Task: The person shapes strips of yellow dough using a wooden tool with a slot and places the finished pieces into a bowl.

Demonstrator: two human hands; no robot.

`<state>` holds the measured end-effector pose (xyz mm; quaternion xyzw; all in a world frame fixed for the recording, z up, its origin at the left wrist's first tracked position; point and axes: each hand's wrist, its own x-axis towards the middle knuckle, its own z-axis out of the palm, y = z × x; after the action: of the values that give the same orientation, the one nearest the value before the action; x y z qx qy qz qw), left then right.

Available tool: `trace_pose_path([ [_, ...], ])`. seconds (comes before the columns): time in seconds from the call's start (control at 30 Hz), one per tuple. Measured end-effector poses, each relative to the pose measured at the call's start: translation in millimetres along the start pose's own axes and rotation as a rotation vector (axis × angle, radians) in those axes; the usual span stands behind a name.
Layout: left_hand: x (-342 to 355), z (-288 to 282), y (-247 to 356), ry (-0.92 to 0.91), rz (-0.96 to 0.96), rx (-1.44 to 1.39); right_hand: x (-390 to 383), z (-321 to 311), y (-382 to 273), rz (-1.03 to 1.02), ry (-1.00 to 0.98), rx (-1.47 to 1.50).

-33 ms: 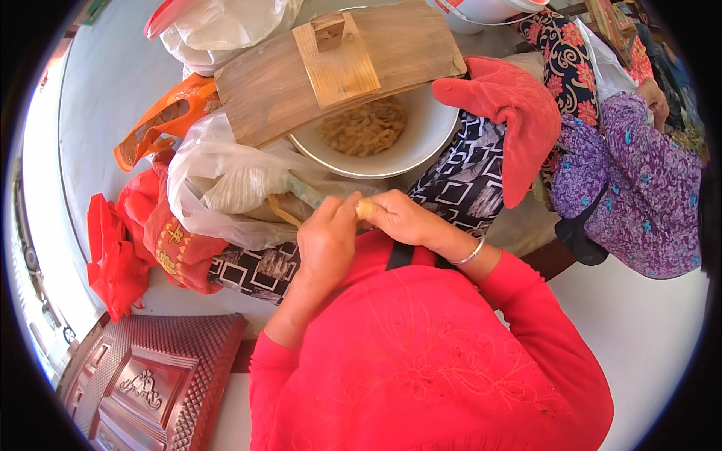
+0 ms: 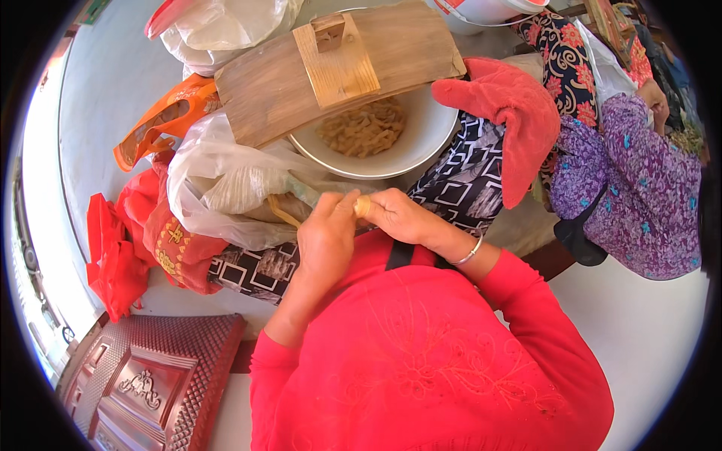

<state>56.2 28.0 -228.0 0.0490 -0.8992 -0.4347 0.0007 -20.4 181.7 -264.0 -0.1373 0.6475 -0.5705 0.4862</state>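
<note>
Almost nothing moves: the right hand point(image 2: 406, 218) still pinches a stubby yellow piece point(image 2: 363, 207); the left hand point(image 2: 326, 233) curls beside it, grip hidden. Smooth round bowl point(image 2: 430, 129) at twelve o'clock.

Pieces point(image 2: 364, 132) lie in a bowl point(image 2: 432, 129), a board point(image 2: 410, 46) over its far side, bag point(image 2: 197, 184) left, cloth point(image 2: 525, 116) right.

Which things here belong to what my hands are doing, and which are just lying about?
Likely in use:
small yellowish piece between left hand and right hand
bowl of yellowish pieces
wooden board over it
clear plastic bag

Seemingly just lying about:
orange bag
red bag
white bucket
</note>
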Motion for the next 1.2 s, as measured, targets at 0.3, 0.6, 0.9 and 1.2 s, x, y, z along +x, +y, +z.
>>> trace_pose_path([
  [0.3,20,-4,-9,-0.201,-0.188,-0.163,3,4,-20,-0.408,0.177,-0.320],
  [0.6,28,1,-1,-0.187,-0.387,-0.570,7,1,-31,-0.662,0.481,-0.755],
  [0.9,39,21,7,0.200,-0.420,-1.223,6,-8,-42,-0.566,0.522,-0.565],
  [1.2,41,29,-8,0.093,-0.270,-1.065,5,-8,-49,-0.408,0.445,-0.235],
])
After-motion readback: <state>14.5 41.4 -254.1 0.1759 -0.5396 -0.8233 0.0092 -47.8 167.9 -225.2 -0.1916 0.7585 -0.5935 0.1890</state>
